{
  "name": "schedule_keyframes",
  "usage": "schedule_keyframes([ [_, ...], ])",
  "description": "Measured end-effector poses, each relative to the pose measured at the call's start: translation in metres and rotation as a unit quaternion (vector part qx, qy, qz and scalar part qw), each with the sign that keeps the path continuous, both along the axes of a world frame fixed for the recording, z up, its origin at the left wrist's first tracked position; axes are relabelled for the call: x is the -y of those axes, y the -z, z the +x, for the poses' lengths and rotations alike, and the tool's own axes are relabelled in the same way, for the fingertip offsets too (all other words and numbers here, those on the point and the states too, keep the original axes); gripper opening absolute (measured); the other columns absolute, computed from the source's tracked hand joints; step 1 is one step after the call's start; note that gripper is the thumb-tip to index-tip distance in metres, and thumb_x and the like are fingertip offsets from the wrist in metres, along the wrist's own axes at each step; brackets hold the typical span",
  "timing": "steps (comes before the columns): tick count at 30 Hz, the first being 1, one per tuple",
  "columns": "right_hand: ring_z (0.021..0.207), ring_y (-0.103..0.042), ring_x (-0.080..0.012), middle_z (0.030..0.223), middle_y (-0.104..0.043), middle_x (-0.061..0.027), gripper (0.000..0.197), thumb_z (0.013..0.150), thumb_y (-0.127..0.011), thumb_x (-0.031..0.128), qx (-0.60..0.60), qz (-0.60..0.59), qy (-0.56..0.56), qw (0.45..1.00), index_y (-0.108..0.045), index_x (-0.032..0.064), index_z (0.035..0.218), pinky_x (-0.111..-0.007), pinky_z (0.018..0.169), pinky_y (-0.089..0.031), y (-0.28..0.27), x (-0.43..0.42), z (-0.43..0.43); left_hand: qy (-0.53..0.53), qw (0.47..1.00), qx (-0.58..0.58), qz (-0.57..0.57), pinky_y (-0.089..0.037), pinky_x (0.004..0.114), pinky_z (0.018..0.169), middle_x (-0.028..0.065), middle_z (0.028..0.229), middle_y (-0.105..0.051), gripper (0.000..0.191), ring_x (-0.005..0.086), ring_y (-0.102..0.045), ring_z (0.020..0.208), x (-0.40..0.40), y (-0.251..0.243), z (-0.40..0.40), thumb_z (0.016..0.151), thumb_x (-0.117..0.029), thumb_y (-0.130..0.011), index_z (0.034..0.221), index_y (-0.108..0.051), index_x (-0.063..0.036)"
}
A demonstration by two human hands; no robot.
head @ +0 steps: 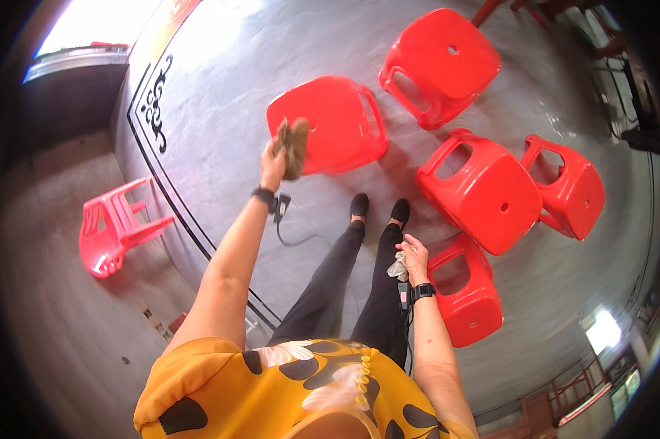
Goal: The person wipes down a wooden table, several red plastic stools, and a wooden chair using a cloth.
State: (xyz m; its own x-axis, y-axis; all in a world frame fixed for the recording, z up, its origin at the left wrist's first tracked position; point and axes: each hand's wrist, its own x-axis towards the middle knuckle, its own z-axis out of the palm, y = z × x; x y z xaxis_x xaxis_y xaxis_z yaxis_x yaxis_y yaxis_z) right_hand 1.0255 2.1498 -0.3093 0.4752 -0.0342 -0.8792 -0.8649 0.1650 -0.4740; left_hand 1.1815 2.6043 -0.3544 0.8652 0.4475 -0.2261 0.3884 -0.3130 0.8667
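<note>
My left hand grips a brown cloth, held over the near left edge of a red plastic stool that stands before me. Lower and to the right, my right hand has a crumpled pale cloth or plastic piece in its palm, with some fingers extended. Beside that hand stands another red plastic stool. Each wrist wears a black strap with a small cabled device, one at the left and one at the right.
More red plastic stools stand on the grey floor to the right, one farther off. A pink plastic chair is at the left, past black floor lines. My feet are between the hands and the stools. A cable trails over the floor from the left device.
</note>
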Motion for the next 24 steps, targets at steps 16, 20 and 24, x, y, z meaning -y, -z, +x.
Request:
schedule_keyframes([
  [16, 0.079, -0.066, -0.0119, 0.099, -0.075, -0.0115, 0.041, 0.097, -0.063, 0.01, -0.035, -0.041, -0.142, 0.988, -0.059, -0.0002, 0.137, -0.026, 0.069, -0.054, 0.03, -0.008, 0.006, 0.247, 0.904, 0.022, 0.348, -0.049, 0.047, 0.091, 0.0103, 0.126, -0.058, 0.061, 0.0355, -0.054, 0.113, 0.072, 0.02, 0.037, 0.076, 0.003, -0.066, 0.13, -0.067, -0.0253],
  [20, 0.077, -0.067, -0.0132, 0.098, -0.075, -0.0108, 0.04, 0.099, -0.061, 0.01, -0.059, -0.023, -0.088, 0.994, -0.059, 0.0019, 0.137, -0.027, 0.068, -0.055, 0.034, -0.007, 0.022, 0.027, 0.986, 0.076, -0.145, -0.05, 0.048, 0.09, 0.0147, 0.115, -0.062, 0.048, 0.0391, -0.057, 0.108, -0.031, 0.035, 0.114, 0.087, 0.002, -0.059, 0.129, -0.067, -0.0198],
  [24, 0.072, -0.068, -0.014, 0.097, -0.075, -0.0112, 0.038, 0.1, -0.06, 0.01, -0.074, -0.052, -0.043, 0.995, -0.059, 0.0019, 0.137, -0.028, 0.066, -0.056, 0.045, 0.003, 0.012, 0.027, 0.997, 0.066, 0.014, -0.052, 0.047, 0.085, 0.0146, 0.104, -0.069, 0.036, 0.0348, -0.062, 0.099, 0.07, 0.021, 0.205, 0.087, -0.001, -0.06, 0.112, -0.075, -0.0206],
])
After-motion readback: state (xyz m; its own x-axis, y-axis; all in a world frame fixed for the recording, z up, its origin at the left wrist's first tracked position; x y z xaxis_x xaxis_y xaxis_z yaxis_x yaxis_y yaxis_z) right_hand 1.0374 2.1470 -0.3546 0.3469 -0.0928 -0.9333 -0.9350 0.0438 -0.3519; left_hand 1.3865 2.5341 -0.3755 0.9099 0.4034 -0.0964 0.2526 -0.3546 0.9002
